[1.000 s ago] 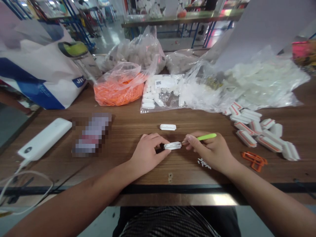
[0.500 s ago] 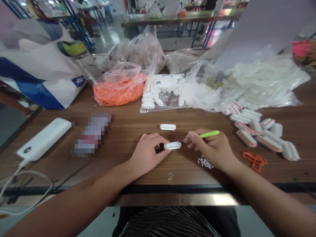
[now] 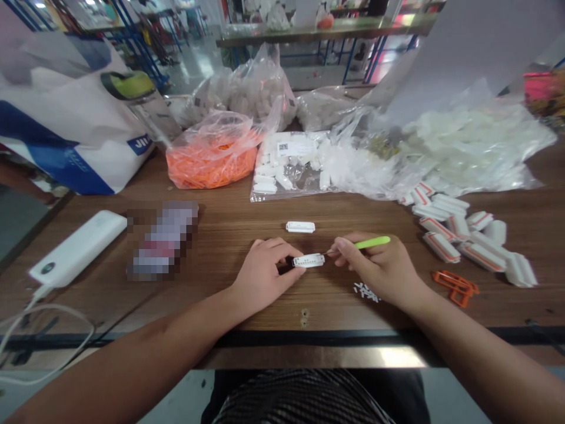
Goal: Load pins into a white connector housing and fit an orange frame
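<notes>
Between the thumb and fingers of my left hand [image 3: 263, 272] is a white plastic connector housing [image 3: 309, 260] with a row of small dark holes, held low over the table. My right hand [image 3: 375, 265] grips a thin tool with a yellow-green handle [image 3: 373, 242], pen-like. Its fine tip meets or nearly meets the right end of the housing; which, I cannot tell. Under the right hand lies a little heap of tiny white pins [image 3: 365, 291]. A second white housing [image 3: 301, 227] rests on the wood just beyond my hands.
White housings with orange strips [image 3: 470, 235] are piled at right, near orange frames [image 3: 457, 287]. Along the back stand a bag of orange parts [image 3: 212, 162], a bag of white parts [image 3: 291, 162] and other clear bags. A power bank [image 3: 79, 247] and blurred phone [image 3: 165, 238] lie left.
Almost nothing differs. The tool's handle has shifted very slightly left and down with my right hand; my left hand keeps the housing in place.
</notes>
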A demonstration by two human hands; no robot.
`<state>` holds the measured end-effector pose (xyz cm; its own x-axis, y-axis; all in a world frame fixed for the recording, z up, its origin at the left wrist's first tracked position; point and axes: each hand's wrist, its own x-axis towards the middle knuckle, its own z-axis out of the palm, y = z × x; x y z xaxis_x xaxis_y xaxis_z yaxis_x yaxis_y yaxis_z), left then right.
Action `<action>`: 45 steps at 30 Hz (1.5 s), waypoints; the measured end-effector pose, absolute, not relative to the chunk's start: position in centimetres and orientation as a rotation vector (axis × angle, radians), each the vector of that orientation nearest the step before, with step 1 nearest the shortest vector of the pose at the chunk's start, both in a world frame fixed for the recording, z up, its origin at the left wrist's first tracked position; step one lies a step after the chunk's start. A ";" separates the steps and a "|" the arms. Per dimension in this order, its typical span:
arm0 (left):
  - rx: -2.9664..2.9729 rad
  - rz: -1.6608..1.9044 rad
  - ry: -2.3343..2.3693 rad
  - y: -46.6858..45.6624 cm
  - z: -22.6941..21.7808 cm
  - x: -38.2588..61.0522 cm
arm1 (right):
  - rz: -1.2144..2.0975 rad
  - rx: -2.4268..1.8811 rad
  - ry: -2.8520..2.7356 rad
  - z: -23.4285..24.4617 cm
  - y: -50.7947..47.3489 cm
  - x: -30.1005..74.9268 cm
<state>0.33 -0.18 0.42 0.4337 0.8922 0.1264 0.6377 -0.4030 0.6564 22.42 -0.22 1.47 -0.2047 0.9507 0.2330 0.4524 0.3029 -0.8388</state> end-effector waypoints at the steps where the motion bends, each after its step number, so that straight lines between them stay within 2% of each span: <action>1: 2.167 0.644 1.281 -0.2 0.4 0.3 | 0.796 -1.250 -1.839 1.6 -0.3 22.5; 9: 2.162 0.639 1.275 -0.2 0.6 0.4 | 0.649 -1.124 -2.098 2.7 -0.6 22.4; 16: 2.164 0.640 1.292 -0.1 0.5 0.4 | 0.766 -1.234 -1.830 1.6 -0.5 22.8; 45: 2.164 0.670 1.269 -0.2 0.3 0.3 | 0.831 -1.242 -1.755 1.7 -0.6 22.4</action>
<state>0.30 -0.17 0.34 0.4334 0.8894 0.1455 0.6218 -0.4120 0.6660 22.38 -0.57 1.70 -0.1853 0.9526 0.2411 0.4174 0.2985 -0.8583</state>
